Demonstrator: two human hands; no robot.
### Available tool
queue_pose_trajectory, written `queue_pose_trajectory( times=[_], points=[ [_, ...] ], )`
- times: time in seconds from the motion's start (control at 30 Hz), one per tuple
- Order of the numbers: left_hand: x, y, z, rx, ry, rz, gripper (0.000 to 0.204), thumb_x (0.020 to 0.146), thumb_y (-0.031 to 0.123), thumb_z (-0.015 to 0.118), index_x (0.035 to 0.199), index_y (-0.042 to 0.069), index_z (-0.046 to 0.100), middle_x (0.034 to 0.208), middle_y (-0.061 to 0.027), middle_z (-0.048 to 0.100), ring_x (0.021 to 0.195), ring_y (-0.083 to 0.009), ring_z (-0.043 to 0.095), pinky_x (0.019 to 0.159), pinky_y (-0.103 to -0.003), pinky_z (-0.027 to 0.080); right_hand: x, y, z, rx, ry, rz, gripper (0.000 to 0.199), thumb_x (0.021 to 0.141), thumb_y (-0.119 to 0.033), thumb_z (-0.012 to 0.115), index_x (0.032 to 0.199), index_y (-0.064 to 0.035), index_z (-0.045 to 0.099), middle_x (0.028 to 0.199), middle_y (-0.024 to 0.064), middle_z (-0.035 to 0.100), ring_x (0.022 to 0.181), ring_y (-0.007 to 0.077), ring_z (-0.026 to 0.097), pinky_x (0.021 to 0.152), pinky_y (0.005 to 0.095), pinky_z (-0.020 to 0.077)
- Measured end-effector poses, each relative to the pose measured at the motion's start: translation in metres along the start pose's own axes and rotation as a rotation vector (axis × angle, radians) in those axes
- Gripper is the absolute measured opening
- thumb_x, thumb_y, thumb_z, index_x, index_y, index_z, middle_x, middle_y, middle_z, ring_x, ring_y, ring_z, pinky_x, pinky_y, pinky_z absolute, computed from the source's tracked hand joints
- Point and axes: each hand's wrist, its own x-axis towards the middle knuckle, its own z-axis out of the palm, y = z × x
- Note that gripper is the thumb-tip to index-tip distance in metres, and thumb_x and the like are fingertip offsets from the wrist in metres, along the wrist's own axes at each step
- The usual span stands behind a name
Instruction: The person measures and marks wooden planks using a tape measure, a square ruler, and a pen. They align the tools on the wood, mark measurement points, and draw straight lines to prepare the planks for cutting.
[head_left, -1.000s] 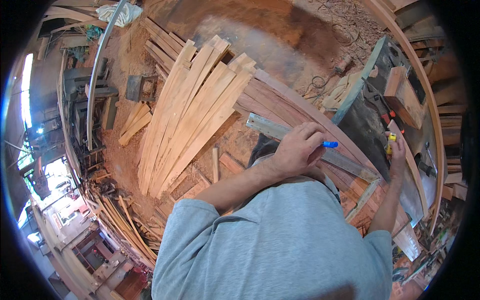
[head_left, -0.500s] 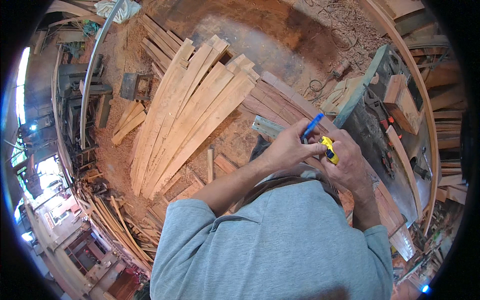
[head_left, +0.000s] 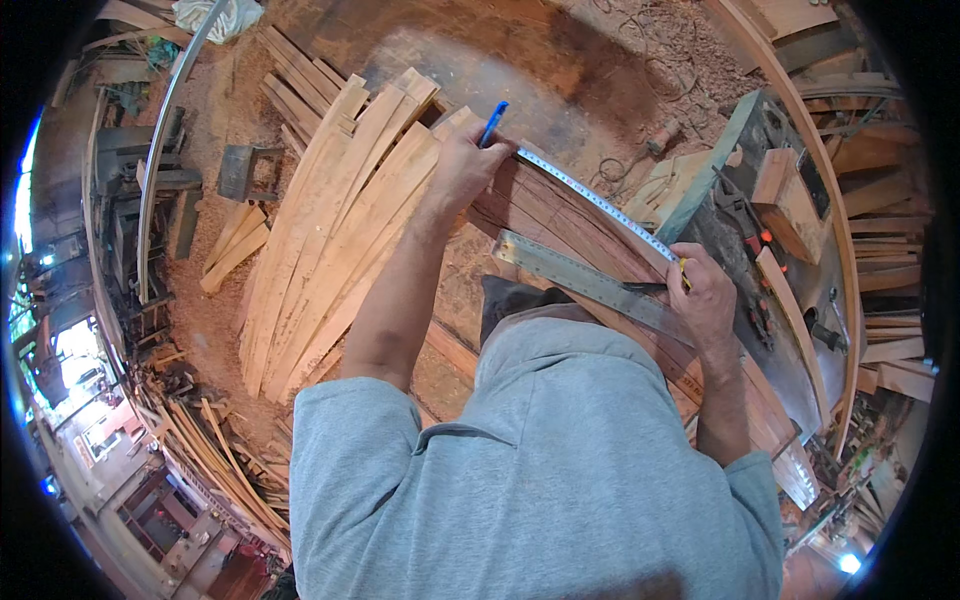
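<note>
Stretching taut across a reddish-brown board (head_left: 560, 215), a tape measure blade (head_left: 590, 200), running from about 10 o'clock down to 4 o'clock. Pinning its far end at the 10 o'clock tip, the left hand (head_left: 462, 168), grip closed on the blade's end and on a blue pen (head_left: 492, 123) poking up between the fingers. Holding the near end at 4 o'clock, the right hand (head_left: 705, 300), grip curled tight around the tape's yellow case, mostly hidden under the fingers. Lying just beside the blade, toward 6 o'clock of it and nearly parallel, a steel ruler (head_left: 590, 285), its near end reaching the right hand. Fanning out at 9 o'clock of the board, a stack of pale wood slats (head_left: 330, 240), resting over a sawdust-covered floor (head_left: 210, 300). Sitting at 3 o'clock, a dark green machine counter (head_left: 790, 330) carrying a wooden block (head_left: 775, 185).
</note>
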Motion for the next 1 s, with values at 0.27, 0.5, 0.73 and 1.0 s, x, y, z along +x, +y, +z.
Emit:
queue_pose_trajectory(
  times=[0.27,0.5,0.73,1.0],
  points=[
    [-0.007,-0.012,0.024,-0.093,0.083,0.035,0.019,0.090,0.020,0.076,0.091,0.001,0.074,0.072,-0.0041,0.067,0.070,-0.0136,0.062,0.067,-0.031,0.049,-0.010,0.007,0.018,-0.008,0.038,0.128,0.014,0.089,-0.015,0.072,0.083,-0.0036,0.066,0.097,0.0052,0.069,0.082,0.0284,0.069,0.071,0.0393,0.0541],
    [-0.005,-0.022,0.030,0.029,0.205,0.116,0.019,0.087,0.022,0.078,0.084,0.004,0.077,0.076,-0.0071,0.068,0.072,-0.0172,0.064,0.069,-0.033,0.049,-0.011,0.005,0.020,-0.065,0.014,0.129,0.013,0.090,-0.016,0.071,0.085,-0.0043,0.067,0.096,0.0048,0.069,0.082,0.0281,0.068,0.071,0.0400,0.0540],
    [-0.005,-0.019,0.029,0.050,0.196,0.102,0.022,0.087,0.025,0.078,0.086,0.003,0.076,0.078,-0.0086,0.067,0.073,-0.0198,0.064,0.069,-0.034,0.049,-0.010,0.005,0.023,-0.098,0.015,0.108,0.012,0.089,-0.015,0.071,0.086,-0.0048,0.068,0.094,0.0055,0.068,0.081,0.0278,0.068,0.071,0.0387,0.0542],
    [-0.092,0.000,-0.016,0.390,-0.173,0.596,0.027,0.081,0.023,0.081,0.105,0.016,0.071,0.094,-0.0059,0.063,0.078,-0.0275,0.065,0.068,-0.039,0.054,-0.020,0.000,0.000,0.230,0.076,0.286,0.008,0.091,-0.009,0.072,0.094,-0.0025,0.069,0.094,0.0077,0.070,0.079,0.0216,0.071,0.070,0.0331,0.0534]
  ],
)
